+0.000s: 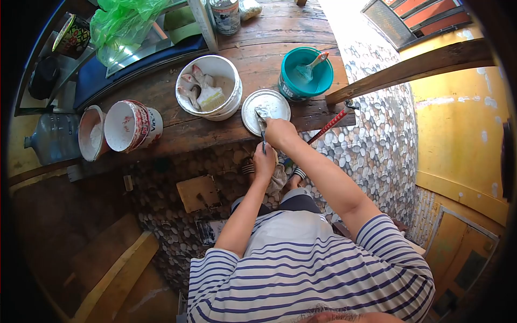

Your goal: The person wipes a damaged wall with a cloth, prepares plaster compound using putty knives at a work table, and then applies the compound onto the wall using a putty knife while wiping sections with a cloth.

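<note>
A round white lid (274,103) with pale smears lies at the front edge of the wooden table. My right hand (280,133) is closed over the lid's near edge, around something I cannot make out. Just below and to its left, my left hand (264,159) is closed on a thin dark tool (263,141), whose upper part reaches the lid. To the left of the lid stands a white bucket (232,107) holding several brushes (207,91). A teal bucket (314,91) with a brush (312,65) in it is at the right.
Two stained white buckets (153,123) (89,134) and a clear water jug (56,137) stand at the left. Green plastic (121,27) lies at the back left. A wooden beam (409,70) slants on the right. A brown board (198,194) lies on the pebble-patterned floor (361,145).
</note>
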Demonstrator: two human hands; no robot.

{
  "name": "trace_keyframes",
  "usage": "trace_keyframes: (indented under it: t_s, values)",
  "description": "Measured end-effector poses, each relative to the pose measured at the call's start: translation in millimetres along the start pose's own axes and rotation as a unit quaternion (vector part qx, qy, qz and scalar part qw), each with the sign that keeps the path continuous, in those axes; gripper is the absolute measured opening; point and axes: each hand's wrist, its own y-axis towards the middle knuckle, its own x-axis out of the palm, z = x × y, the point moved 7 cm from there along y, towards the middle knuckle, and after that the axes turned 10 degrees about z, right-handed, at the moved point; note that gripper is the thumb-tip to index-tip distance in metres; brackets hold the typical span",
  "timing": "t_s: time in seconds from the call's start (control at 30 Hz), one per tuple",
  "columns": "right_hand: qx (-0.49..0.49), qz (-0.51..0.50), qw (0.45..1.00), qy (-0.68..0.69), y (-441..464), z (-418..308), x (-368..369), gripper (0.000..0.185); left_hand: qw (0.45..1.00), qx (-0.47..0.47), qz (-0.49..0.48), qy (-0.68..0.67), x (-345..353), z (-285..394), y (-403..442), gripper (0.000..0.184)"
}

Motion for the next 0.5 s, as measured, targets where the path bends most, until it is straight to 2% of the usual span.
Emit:
trace_keyframes:
  t_s: [0.1,0.27,0.33,0.43,0.5]
  values:
    - [-0.014,-0.002,1.000,0.012,-36.9,-9.5,-5.3,0.030,1.000,-0.014,0.008,-0.018,-1.4,-3.1,1.1,0.040]
    - [0.018,-0.041,0.999,0.020,-1.3,-4.6,-13.3,0.036,0.999,0.023,0.006,0.031,-4.1,11.0,-9.4,0.041]
    - [0.011,-0.027,0.999,0.031,-19.2,-4.8,-14.7,0.033,0.999,0.041,0.018,0.031,-6.2,13.9,-3.4,0.042]
    - [0.004,-0.002,0.999,0.051,-25.1,-2.3,-12.0,0.030,1.000,0.009,0.001,0.030,-5.3,9.2,-5.7,0.041]
    - [0.045,-0.017,0.997,0.058,-3.7,3.5,-14.0,0.031,0.999,0.036,-0.019,0.035,-2.1,12.4,-5.7,0.040]
